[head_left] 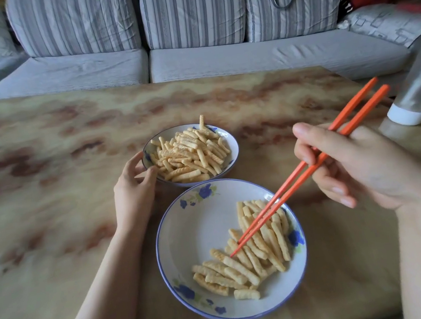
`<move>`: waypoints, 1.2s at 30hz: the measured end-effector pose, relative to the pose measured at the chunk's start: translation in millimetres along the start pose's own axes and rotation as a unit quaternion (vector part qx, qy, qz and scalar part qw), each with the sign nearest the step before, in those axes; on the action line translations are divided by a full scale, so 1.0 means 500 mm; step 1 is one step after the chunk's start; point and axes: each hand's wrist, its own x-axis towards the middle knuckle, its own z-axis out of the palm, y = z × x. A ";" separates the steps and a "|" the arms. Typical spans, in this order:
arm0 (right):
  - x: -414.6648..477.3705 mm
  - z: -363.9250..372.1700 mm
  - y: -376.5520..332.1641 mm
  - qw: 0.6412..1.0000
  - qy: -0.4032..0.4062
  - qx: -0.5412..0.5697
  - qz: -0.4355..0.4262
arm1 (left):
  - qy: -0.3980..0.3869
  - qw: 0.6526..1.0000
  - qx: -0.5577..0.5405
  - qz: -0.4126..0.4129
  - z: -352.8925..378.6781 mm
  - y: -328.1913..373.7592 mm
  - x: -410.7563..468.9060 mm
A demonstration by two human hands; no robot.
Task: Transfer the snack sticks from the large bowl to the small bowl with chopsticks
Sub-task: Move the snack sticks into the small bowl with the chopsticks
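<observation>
The large white bowl (196, 233) with blue flowers sits nearest me, and ridged yellow snack sticks (257, 254) lie across its right half. Behind it, touching its rim, stands the small bowl (231, 139), heaped with more snack sticks (189, 154). My right hand (356, 163) grips a pair of orange chopsticks (302, 172). Their tips reach down among the sticks in the large bowl, close together; no stick is lifted. My left hand (134, 190) holds the small bowl's left rim between thumb and fingers.
Both bowls stand on a marbled tan and brown table (40, 172). A clear bottle with a white cap (419, 93) leans at the table's right edge. A grey striped sofa (185, 39) runs along the far side.
</observation>
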 end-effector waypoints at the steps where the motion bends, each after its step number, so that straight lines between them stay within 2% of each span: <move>1: 0.002 0.003 0.001 1.000 0.005 0.003 -0.001 | 0.000 1.000 -0.001 0.000 0.000 0.000 0.000; 10: 0.039 0.022 0.018 0.980 0.142 0.125 -0.058 | 0.001 1.000 -0.002 -0.003 0.001 -0.004 0.004; 14: 0.059 0.046 0.026 0.957 0.217 0.173 -0.079 | 0.000 1.000 -0.006 -0.003 0.001 -0.006 0.004; 20: 0.085 0.080 0.037 0.931 0.296 0.193 -0.090 | 0.002 1.000 -0.006 -0.004 0.001 -0.003 0.002; 29: 0.112 0.134 0.065 0.954 0.253 0.140 -0.075 | -0.002 1.000 -0.012 -0.005 0.002 -0.004 0.001; 36: 0.098 0.095 0.051 0.958 0.238 0.133 -0.086 | -0.005 1.000 -0.020 -0.009 0.002 -0.004 0.002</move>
